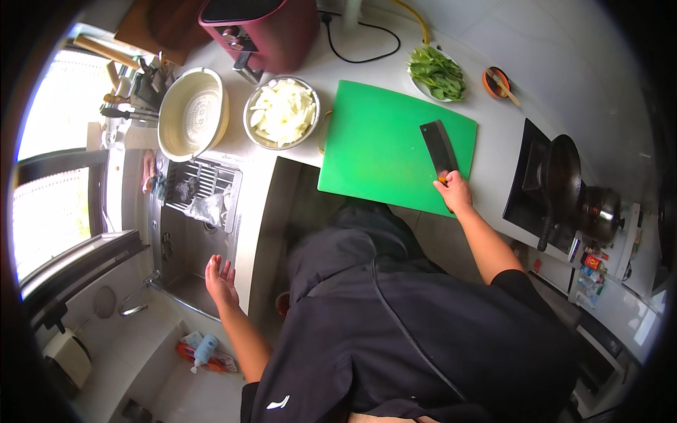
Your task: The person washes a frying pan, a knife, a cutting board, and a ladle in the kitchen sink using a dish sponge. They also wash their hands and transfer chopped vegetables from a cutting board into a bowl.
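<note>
Right hand (455, 192): grips the knife (441, 149) by its handle over the green board (377, 144)
Left hand (222, 280): open, near the sink (185, 259)
Bowl (311, 132): white pieces (283, 110), left of board
Greens (436, 73): on a plate (420, 87)

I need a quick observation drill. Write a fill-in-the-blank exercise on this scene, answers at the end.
1. The left hand holds ____.
2. The right hand grips the cleaver over a ____ cutting board.
3. From the person's viewpoint, the bowl of white pieces stands on the board's ____ side.
Missing words: nothing; green; left.
</note>
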Demonstrator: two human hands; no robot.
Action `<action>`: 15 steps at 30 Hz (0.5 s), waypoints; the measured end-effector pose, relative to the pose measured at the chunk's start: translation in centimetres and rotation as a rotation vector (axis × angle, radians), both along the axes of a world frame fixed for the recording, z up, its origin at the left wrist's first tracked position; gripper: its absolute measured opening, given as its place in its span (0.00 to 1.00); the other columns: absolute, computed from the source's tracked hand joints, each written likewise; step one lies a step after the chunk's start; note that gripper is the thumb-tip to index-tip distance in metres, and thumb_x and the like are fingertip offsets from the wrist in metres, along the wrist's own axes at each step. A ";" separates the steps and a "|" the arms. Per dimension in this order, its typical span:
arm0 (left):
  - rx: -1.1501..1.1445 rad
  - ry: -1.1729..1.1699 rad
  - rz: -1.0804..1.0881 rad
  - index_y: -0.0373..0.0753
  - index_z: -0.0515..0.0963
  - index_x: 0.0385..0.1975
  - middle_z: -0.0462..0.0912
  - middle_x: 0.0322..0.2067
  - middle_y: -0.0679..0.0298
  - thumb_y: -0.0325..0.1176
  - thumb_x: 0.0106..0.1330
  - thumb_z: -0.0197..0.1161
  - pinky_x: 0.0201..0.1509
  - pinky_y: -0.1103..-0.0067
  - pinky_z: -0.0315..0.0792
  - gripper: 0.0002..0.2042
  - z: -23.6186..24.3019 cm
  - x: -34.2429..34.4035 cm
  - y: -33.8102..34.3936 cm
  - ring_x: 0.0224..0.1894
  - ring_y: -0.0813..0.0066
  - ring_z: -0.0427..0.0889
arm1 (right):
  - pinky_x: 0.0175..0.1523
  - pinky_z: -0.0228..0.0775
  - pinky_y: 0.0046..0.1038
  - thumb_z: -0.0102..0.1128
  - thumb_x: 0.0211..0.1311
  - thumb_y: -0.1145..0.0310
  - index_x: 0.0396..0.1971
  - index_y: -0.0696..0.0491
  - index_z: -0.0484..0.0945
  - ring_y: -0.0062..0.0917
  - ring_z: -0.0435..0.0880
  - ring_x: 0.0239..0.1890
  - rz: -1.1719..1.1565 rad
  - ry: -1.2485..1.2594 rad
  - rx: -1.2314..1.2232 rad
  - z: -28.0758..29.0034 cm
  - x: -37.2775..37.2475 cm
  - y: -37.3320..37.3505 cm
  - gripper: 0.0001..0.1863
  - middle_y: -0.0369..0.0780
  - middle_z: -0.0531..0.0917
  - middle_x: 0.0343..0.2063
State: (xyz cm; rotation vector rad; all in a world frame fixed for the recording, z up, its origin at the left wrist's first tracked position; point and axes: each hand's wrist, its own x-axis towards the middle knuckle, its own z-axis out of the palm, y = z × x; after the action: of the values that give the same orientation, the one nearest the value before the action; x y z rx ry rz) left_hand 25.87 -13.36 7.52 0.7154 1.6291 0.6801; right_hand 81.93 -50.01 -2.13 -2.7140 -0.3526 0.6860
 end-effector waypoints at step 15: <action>0.385 0.407 0.485 0.37 0.73 0.55 0.78 0.52 0.62 0.30 0.67 0.59 0.56 0.75 0.71 0.17 -8.3 -27.5 5.1 0.50 0.70 0.77 | 0.36 0.69 0.22 0.64 0.61 0.74 0.40 0.54 0.68 0.17 0.70 0.29 0.397 0.046 0.785 7.7 -20.8 21.5 0.13 0.32 0.69 0.27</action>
State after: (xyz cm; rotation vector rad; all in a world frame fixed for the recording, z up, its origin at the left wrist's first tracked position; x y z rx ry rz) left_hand -1.60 -8.23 -0.80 0.7721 2.1030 1.2871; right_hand 61.18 -28.53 5.54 -1.8923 -0.9391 0.5465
